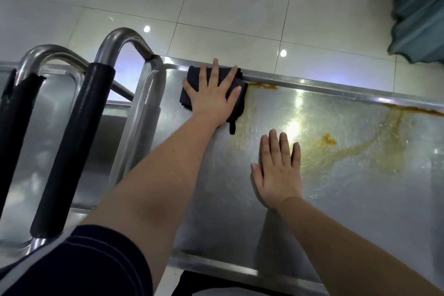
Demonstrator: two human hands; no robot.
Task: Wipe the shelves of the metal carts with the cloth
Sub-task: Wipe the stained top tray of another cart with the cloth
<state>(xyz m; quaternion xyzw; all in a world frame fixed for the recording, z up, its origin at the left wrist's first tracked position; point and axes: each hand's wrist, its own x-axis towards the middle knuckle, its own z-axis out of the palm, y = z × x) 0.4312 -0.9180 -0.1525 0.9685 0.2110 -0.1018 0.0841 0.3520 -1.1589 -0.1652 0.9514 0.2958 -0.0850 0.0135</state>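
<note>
- Cloth (pixel 192 74): dark, folded, at the far-left corner of the top shelf (pixel 216 199), tight vs. the far rim (pixel 312 83).
- It is pressed flat under the left hand (pixel 212 96). Fingers are straight & spread, not curled round it.
- Right hand (pixel 278 175): laid flat on bare metal nearer the body, fingers straight & close together, nothing held.
- Risk 1: the cloth is only pressed, not gripped. On a fast stroke it could be bunched up or left behind. A loose tail at its near edge could be dragged.
- Risk 2: a yellow-brown stain (pixel 329 139) is spread over the right part of the shelf. If it is swept in one pass, it is prob. smeared toward the cleaner left side, not lifted. The cloth may need to be refolded.
- Risk 3: residue is lodged along the foot of the rim. It is likely missed if only the flat is wiped.
- Risk 4: the right hand is parked just beside the stain. The palm could be dirtied & prints left on the metal.
- Risk 5: wheels are not seen, but the cart could be shoved by a hard sideways stroke if not steadied.
- Second cart (pixel 60 103) at left, w/ black-padded handles (pixel 96 127): its shelves could be skipped.
</note>
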